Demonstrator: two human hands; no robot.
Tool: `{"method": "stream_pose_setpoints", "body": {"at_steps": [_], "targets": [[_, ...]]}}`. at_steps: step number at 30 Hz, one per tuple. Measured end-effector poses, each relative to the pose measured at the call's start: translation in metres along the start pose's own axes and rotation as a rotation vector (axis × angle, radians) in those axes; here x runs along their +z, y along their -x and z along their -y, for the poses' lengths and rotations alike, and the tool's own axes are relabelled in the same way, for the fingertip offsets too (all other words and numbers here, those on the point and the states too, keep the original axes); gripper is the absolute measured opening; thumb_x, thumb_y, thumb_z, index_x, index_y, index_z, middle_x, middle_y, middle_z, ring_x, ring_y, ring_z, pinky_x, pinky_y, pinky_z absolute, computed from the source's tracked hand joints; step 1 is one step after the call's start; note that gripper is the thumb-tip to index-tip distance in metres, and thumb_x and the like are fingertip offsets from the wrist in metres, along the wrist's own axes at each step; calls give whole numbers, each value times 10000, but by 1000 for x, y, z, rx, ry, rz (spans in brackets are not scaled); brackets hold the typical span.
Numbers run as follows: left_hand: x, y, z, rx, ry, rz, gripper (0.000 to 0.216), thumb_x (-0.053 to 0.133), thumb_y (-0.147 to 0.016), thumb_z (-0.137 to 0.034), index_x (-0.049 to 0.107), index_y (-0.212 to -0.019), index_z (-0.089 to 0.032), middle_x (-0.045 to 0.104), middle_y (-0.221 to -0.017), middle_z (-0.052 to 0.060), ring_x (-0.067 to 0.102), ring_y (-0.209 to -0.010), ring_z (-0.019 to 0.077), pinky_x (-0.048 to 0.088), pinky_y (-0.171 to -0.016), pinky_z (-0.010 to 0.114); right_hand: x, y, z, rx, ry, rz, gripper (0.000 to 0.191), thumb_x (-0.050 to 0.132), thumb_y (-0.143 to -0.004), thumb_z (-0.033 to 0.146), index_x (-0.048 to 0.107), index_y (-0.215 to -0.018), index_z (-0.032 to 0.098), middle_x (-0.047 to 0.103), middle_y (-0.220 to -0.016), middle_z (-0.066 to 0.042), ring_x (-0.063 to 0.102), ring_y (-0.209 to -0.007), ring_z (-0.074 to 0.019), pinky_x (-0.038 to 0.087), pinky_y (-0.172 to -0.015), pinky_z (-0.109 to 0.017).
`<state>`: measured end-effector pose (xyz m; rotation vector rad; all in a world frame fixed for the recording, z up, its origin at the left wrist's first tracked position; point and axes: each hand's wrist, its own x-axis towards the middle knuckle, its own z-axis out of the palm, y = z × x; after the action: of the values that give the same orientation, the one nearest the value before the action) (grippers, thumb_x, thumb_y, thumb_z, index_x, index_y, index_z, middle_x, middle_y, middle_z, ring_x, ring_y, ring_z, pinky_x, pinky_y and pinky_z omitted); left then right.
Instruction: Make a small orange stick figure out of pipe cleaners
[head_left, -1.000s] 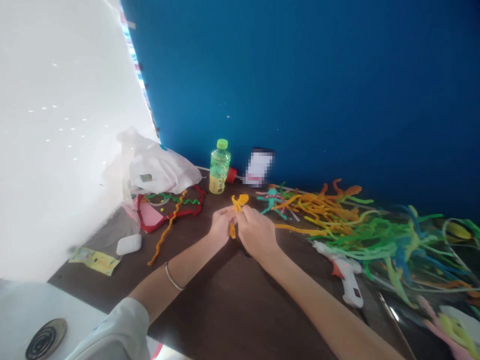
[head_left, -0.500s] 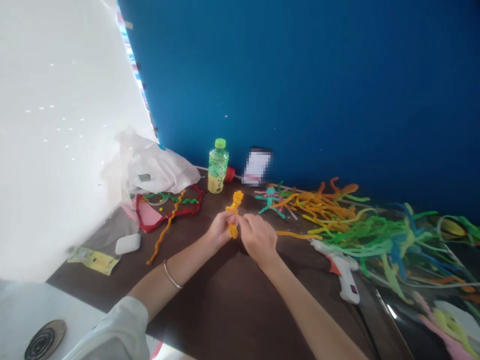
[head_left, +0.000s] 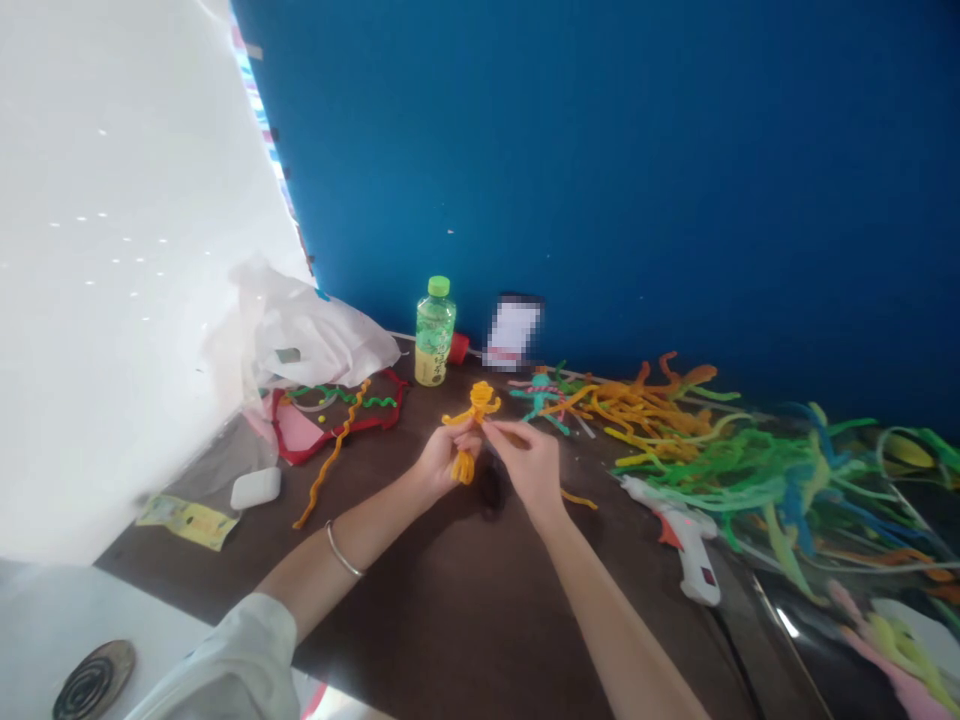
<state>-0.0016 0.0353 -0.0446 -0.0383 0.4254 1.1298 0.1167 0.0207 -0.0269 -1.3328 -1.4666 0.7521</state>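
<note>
Above the table, my left hand is closed around the middle of a small orange-yellow pipe cleaner figure. Its coiled top and two thin side ends stick out above the fingers, and a looped bundle hangs below them. My right hand pinches an orange pipe cleaner where it meets the figure; the tail comes out behind that hand to the right. The fingers hide the figure's middle.
A green-capped drink bottle and a phone stand by the blue wall. To the right lie a heap of coloured pipe cleaners and a white glue gun. Leftward are a white case and a wavy orange pipe cleaner.
The figure has turned, and its two side ends now show. My right hand has changed from a fist-like grip to a fingertip pinch, and the trailing tail has become shorter.
</note>
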Motion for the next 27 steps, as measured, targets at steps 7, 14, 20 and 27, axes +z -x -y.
{"method": "stream_pose_setpoints", "body": {"at_steps": [7,14,20,27], "targets": [[2,3,0,-109,94,57,210,333,-831,-26,500,-729,-102,390,-580,-19,283,-362,-8,283,-313,62,-5,-5,-3,133,-138,-4,277,698,-596,376,711,-736,138,708,-745,-62,640,-714,-220,490,-680,-325],[1,4,2,-154,21,14,170,384,-812,-33,515,-722,-95,403,-578,-13,393,-416,7,386,-398,84,1,-1,-11,214,-287,1,330,701,-599,365,700,-820,120,711,-845,-86,647,-825,-241,489,-782,-369],[-2,1,2,-196,-84,-73,107,461,-791,-44,543,-746,-96,522,-654,26,535,-524,49,511,-598,184,2,1,-23,198,-385,34,317,694,-605,363,705,-834,145,701,-912,-86,636,-874,-234,479,-816,-374],[-6,5,-1,-304,-114,-7,105,463,-821,-113,535,-745,-106,463,-582,-17,445,-408,13,499,-556,161,8,4,-25,254,-501,2,297,688,-614,371,689,-800,140,706,-818,-69,645,-797,-211,494,-760,-345]]}}
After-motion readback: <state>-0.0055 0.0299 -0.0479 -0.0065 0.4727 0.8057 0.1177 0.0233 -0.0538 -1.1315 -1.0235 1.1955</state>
